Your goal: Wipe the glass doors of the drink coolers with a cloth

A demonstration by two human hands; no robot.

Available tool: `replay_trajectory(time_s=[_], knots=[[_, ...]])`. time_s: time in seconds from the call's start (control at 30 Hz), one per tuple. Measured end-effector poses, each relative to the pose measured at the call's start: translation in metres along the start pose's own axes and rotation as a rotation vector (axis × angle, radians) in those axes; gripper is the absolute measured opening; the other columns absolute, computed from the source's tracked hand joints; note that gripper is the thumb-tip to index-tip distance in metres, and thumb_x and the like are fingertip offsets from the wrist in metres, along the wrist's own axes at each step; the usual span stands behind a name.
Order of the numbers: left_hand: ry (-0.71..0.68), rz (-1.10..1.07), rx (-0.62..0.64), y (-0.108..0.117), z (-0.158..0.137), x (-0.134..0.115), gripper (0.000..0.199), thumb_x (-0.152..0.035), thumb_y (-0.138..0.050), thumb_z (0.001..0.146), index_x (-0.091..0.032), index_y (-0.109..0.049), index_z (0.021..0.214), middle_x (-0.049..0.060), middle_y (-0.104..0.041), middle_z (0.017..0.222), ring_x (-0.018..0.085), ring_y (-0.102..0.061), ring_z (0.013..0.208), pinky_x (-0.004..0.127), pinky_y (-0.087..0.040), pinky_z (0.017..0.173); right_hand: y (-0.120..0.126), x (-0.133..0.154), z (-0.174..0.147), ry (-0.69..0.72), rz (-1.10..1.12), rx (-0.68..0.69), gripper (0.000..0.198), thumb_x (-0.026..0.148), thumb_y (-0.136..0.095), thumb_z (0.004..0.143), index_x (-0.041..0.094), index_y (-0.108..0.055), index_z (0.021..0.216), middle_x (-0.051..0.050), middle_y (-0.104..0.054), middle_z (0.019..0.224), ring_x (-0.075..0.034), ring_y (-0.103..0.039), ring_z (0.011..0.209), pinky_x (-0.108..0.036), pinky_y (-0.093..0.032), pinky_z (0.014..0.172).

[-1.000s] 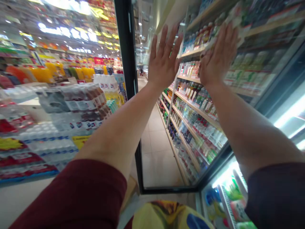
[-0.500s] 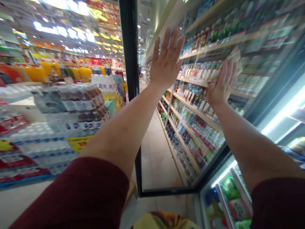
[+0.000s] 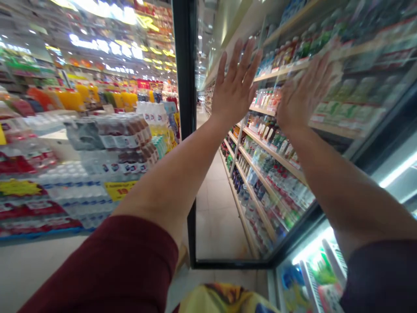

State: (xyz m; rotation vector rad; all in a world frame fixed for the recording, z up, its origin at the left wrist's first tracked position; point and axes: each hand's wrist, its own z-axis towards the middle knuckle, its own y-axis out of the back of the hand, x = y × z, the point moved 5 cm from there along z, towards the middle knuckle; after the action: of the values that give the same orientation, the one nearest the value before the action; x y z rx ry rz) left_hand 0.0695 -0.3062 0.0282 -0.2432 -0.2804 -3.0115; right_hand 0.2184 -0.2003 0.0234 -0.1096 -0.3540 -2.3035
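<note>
A glass door (image 3: pixel 234 263) with a black frame stands open in front of me. My left hand (image 3: pixel 233 91) lies flat against its glass, fingers spread, holding nothing. Higher to the right, my right hand (image 3: pixel 298 95) presses a pale, thin cloth (image 3: pixel 336 71) to the same pane. Motion blurs that hand and the cloth, and the palm covers part of the cloth. Both arms reach far forward and up.
Shelves of bottles (image 3: pixel 270 148) show through the glass. Lit cooler shelves (image 3: pixel 321 269) are at lower right. Stacked packs of bottled drinks (image 3: pixel 120 143) with a yellow price sign (image 3: pixel 120 190) stand to the left. Tiled floor (image 3: pixel 208 226) lies beyond the door.
My right hand has moved slightly up and left over the glass with the cloth. My left hand keeps its place on the pane, while the whole view has shifted slightly.
</note>
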Motion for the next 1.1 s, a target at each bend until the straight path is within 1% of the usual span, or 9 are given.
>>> replay_trajectory(time_s=[0.1, 0.17, 0.27, 0.37, 0.6, 0.77, 0.93, 0.97, 1.1], knots=[[0.019, -0.02, -0.006, 0.001, 0.0, -0.001, 0.058, -0.035, -0.039, 0.096, -0.042, -0.033, 0.153, -0.014, -0.027, 0.161, 0.016, -0.013, 0.154, 0.041, -0.006, 0.131, 0.001, 0.01, -0.01, 0.269, -0.019, 0.093, 0.068, 0.05, -0.021, 0.102, 0.016, -0.015, 0.161, -0.007, -0.012, 0.169, -0.022, -0.004, 0.157, -0.051, -0.007, 0.128], [-0.006, 0.012, -0.018, 0.003, -0.001, -0.003, 0.057, -0.034, -0.039, 0.097, -0.037, -0.034, 0.154, -0.01, -0.029, 0.161, 0.019, -0.015, 0.154, 0.045, -0.009, 0.131, 0.003, 0.008, -0.004, 0.335, -0.019, 0.139, 0.067, 0.047, -0.025, 0.102, 0.019, -0.012, 0.161, -0.004, -0.01, 0.17, -0.022, -0.002, 0.157, -0.051, -0.006, 0.128], [-0.042, 0.088, -0.02, 0.003, -0.001, -0.006, 0.056, -0.034, -0.033, 0.1, -0.024, -0.036, 0.155, -0.001, -0.03, 0.162, 0.025, -0.02, 0.153, 0.049, -0.015, 0.13, 0.007, 0.003, 0.022, 0.196, -0.017, 0.144, 0.068, 0.039, -0.027, 0.101, 0.012, -0.008, 0.161, -0.007, -0.007, 0.17, -0.025, -0.002, 0.157, -0.051, -0.005, 0.127], [-0.041, 0.133, -0.016, 0.002, 0.0, -0.005, 0.057, -0.037, -0.032, 0.1, -0.025, -0.036, 0.155, -0.001, -0.031, 0.162, 0.024, -0.021, 0.153, 0.047, -0.016, 0.129, 0.011, 0.008, 0.039, 0.002, -0.009, 0.092, 0.07, 0.029, -0.031, 0.099, 0.004, -0.008, 0.16, -0.012, -0.007, 0.17, -0.03, -0.003, 0.157, -0.053, -0.006, 0.126], [-0.006, 0.104, 0.033, 0.001, 0.0, -0.003, 0.058, -0.041, -0.028, 0.099, -0.031, -0.033, 0.156, -0.007, -0.024, 0.163, 0.019, -0.013, 0.154, 0.042, -0.008, 0.13, 0.011, 0.036, 0.03, 0.328, 0.034, 0.13, 0.062, 0.041, -0.02, 0.104, 0.015, -0.014, 0.16, -0.005, -0.013, 0.17, -0.019, -0.006, 0.157, -0.041, -0.002, 0.128], [0.012, 0.023, 0.039, -0.001, 0.001, -0.001, 0.06, -0.041, -0.03, 0.098, -0.036, -0.028, 0.157, -0.015, -0.012, 0.163, 0.014, -0.001, 0.154, 0.037, 0.001, 0.13, 0.013, 0.02, 0.039, 0.039, 0.02, -0.004, 0.065, 0.041, -0.016, 0.103, 0.011, -0.014, 0.16, -0.007, -0.014, 0.169, -0.024, -0.009, 0.156, -0.045, -0.007, 0.127], [0.035, 0.046, 0.07, -0.004, 0.001, 0.001, 0.059, -0.041, -0.026, 0.098, -0.036, -0.028, 0.157, -0.015, -0.01, 0.162, 0.011, 0.003, 0.153, 0.035, 0.005, 0.129, 0.003, 0.029, 0.03, 0.512, 0.013, 0.212, 0.062, 0.048, -0.019, 0.102, 0.028, -0.013, 0.16, 0.008, -0.01, 0.169, -0.012, 0.0, 0.157, -0.039, 0.002, 0.128], [0.034, 0.05, 0.072, -0.004, 0.001, 0.002, 0.059, -0.041, -0.026, 0.098, -0.035, -0.028, 0.157, -0.015, -0.01, 0.163, 0.011, 0.003, 0.153, 0.035, 0.005, 0.129, 0.002, 0.025, 0.032, 0.532, 0.002, 0.216, 0.061, 0.048, -0.018, 0.102, 0.029, -0.013, 0.16, 0.009, -0.011, 0.169, -0.011, 0.0, 0.156, -0.039, 0.002, 0.128], [0.02, 0.053, 0.066, -0.006, 0.0, 0.003, 0.06, -0.037, -0.03, 0.098, -0.029, -0.029, 0.158, -0.009, -0.014, 0.164, 0.016, -0.002, 0.154, 0.038, 0.003, 0.13, 0.011, -0.009, 0.05, 0.087, 0.017, -0.037, 0.063, 0.044, -0.008, 0.103, 0.017, -0.016, 0.16, -0.004, -0.016, 0.169, -0.021, -0.011, 0.156, -0.047, -0.008, 0.126]])
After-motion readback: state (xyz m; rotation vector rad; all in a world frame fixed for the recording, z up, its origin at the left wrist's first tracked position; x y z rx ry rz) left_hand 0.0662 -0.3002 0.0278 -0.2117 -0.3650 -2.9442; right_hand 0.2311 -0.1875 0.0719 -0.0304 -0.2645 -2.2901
